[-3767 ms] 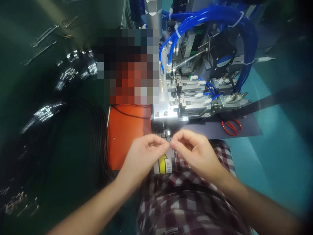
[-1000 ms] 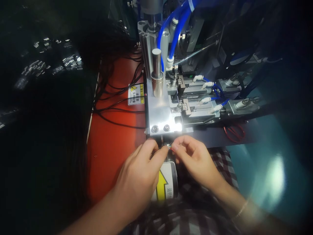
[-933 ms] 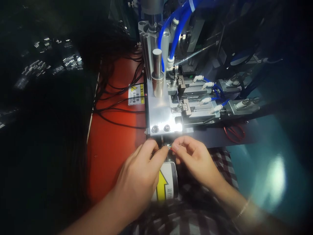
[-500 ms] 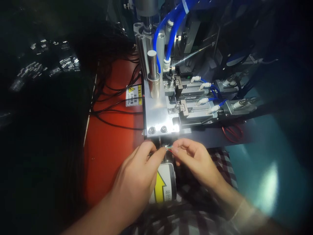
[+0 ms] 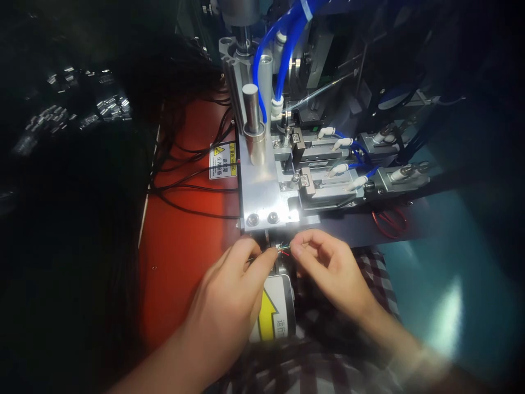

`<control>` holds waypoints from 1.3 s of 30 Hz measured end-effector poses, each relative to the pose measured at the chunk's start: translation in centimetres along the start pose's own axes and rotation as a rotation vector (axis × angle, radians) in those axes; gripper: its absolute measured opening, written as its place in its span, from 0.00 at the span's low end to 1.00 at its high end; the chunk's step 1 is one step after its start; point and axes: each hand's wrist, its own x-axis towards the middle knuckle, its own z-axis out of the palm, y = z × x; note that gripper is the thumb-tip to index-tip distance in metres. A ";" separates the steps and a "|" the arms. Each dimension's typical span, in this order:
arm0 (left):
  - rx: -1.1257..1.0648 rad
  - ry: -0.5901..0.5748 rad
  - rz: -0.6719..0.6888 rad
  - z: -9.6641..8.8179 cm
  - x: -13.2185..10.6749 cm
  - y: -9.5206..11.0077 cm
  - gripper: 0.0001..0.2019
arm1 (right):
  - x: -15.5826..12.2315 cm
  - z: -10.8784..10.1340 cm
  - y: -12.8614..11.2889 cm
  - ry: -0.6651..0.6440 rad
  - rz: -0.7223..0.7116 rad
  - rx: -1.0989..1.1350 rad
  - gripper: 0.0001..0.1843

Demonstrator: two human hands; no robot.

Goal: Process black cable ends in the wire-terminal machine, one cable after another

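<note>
Left hand (image 5: pixel 229 298) and right hand (image 5: pixel 328 268) pinch thin wires (image 5: pixel 283 251) between narrow fingers, at 6 o'clock from the metal plate (image 5: pixel 262 191).

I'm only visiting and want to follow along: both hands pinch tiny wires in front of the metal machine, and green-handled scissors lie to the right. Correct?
Not quite. The head view shows the scissors have red handles, not green. The rest holds: the left hand and right hand pinch tiny wires before the metal machine, scissors to the right.
</note>
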 end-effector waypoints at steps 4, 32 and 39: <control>-0.005 0.003 -0.004 0.0 -0.1 -0.1 0.15 | 0.1 0.3 -0.1 0.035 -0.042 -0.021 0.06; -0.023 -0.023 -0.012 0.2 -0.3 -0.3 0.19 | 0.7 0.2 -0.8 -0.096 0.099 0.080 0.05; -0.016 -0.021 -0.004 0.1 -0.3 -0.4 0.18 | 0.6 -0.1 -0.7 -0.099 0.055 0.010 0.05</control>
